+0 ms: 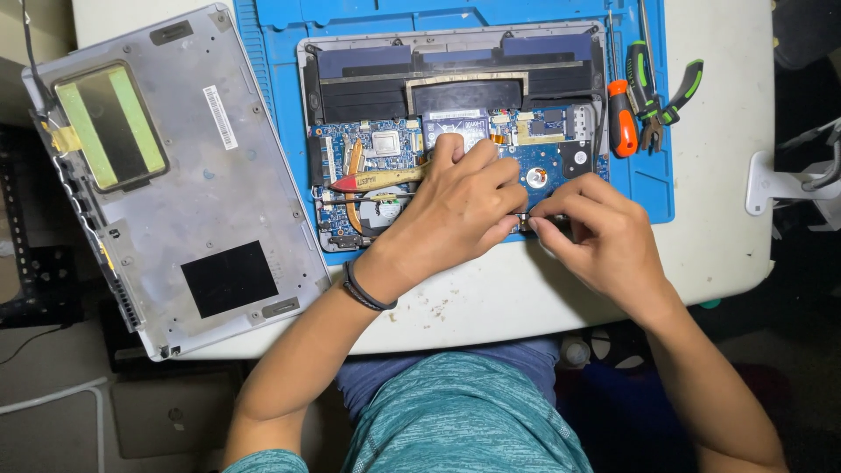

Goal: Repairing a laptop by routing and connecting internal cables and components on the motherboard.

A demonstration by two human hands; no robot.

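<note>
Both hands work at the opened laptop's [455, 140] front edge, left hand [460, 206] gripping a yellow-handled screwdriver [381, 180], right hand [587, 223] pinching a small metal part [524, 222], which seemingly needs steady alignment.

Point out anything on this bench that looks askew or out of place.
The removed grey bottom cover lies tilted, hanging off the white table at its left edge. A red-tipped tool rests across the opened laptop, under the left hand.
</note>
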